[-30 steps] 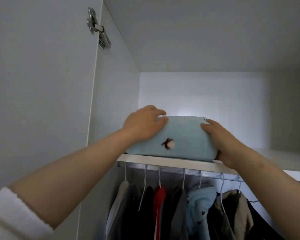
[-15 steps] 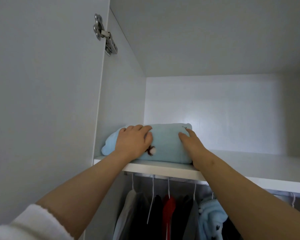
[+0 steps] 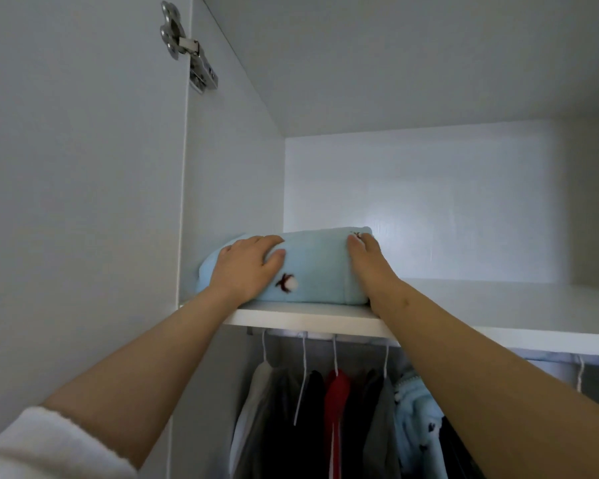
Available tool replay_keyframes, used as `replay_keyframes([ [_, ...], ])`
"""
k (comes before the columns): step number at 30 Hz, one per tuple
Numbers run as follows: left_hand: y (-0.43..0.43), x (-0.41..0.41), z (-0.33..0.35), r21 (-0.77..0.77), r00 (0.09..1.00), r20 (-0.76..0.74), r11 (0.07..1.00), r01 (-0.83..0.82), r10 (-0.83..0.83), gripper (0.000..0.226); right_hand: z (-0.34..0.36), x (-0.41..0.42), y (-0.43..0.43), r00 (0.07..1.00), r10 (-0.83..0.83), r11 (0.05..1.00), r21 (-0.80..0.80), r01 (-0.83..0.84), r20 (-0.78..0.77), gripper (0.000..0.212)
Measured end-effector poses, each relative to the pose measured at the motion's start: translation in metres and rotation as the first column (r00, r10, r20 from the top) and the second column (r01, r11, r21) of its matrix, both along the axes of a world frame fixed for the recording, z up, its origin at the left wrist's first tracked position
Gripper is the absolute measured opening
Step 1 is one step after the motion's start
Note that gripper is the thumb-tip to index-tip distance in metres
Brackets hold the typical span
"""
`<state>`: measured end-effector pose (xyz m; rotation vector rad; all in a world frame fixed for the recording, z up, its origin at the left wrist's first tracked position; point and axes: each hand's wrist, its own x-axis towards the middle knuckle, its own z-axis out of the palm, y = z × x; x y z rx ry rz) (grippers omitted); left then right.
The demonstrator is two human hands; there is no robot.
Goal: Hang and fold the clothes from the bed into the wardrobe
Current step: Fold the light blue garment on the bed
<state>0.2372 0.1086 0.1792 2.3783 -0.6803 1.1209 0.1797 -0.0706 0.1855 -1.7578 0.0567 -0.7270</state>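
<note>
The folded blue garment [image 3: 319, 267] now lies deeper on the shelf [image 3: 308, 318], nearer the wall at frame left; the left hand [image 3: 246, 267] and right hand [image 3: 369, 264] have moved in with it.

Folded lt-blue fleece garment [image 3: 317, 267] w/ small dark motif lies flat on wardrobe top shelf [image 3: 498, 302], far left end.

One head-worn view is given, faced forward and slightly upward into the wardrobe [image 3: 232, 167], held near its top shelf [image 3: 308, 318], seen across the lower middle.
</note>
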Motion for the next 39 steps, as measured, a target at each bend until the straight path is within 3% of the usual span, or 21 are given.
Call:
replay_keyframes([
  [3, 0.001, -0.022, 0.001, -0.136, 0.996, -0.006, 0.987, 0.083, -0.085, 0.035, -0.001, -0.022, -0.003, 0.961, -0.184, 0.983, 0.051, 0.177, 0.207, 0.045],
  [6, -0.008, -0.057, -0.005, -0.321, 0.962, 0.008, 0.911, 0.261, -0.273, 0.018, -0.015, -0.057, -0.004, 0.887, -0.182, 0.983, 0.065, 0.170, 0.425, 0.026],
  [8, -0.019, -0.088, -0.018, -0.390, 0.918, -0.004, 0.846, 0.363, -0.396, 0.013, -0.033, -0.084, -0.002, 0.877, -0.119, 0.993, 0.064, 0.101, 0.466, 0.012],
  [11, -0.030, -0.126, -0.044, -0.399, 0.850, -0.091, 0.801, 0.445, -0.518, 0.019, -0.065, -0.117, -0.001, 0.887, -0.081, 0.995, 0.094, 0.043, 0.455, 0.015],
  [14, -0.033, -0.150, -0.076, -0.508, 0.773, -0.172, 0.727, 0.462, -0.611, 0.024, -0.100, -0.137, -0.001, 0.928, -0.029, 0.995, 0.103, -0.010, 0.371, 0.017],
  [18, -0.033, -0.179, -0.126, -0.677, 0.677, -0.279, 0.640, 0.364, -0.681, 0.027, -0.148, -0.167, 0.004, 0.983, 0.004, 0.983, 0.182, -0.038, 0.183, 0.019],
  [22, -0.022, -0.212, -0.172, -0.690, 0.589, -0.377, 0.641, 0.336, -0.715, 0.024, -0.201, -0.209, 0.018, 0.998, 0.031, 0.965, 0.261, -0.015, -0.056, 0.016],
  [25, -0.006, -0.239, -0.211, -0.683, 0.499, -0.463, 0.653, 0.327, -0.733, 0.019, -0.242, -0.242, 0.032, 0.989, -0.022, 0.943, 0.324, 0.069, -0.148, 0.015],
  [33, 0.030, -0.322, -0.328, -0.661, 0.204, -0.695, 0.724, 0.195, -0.689, 0.025, -0.354, -0.355, 0.098, 0.879, -0.161, 0.796, 0.467, 0.384, -0.448, 0.018],
  [39, 0.024, -0.421, -0.364, -0.598, 0.003, -0.782, 0.751, 0.281, -0.623, 0.023, -0.391, -0.481, 0.124, 0.780, -0.308, 0.636, 0.492, 0.594, -0.545, 0.015],
])
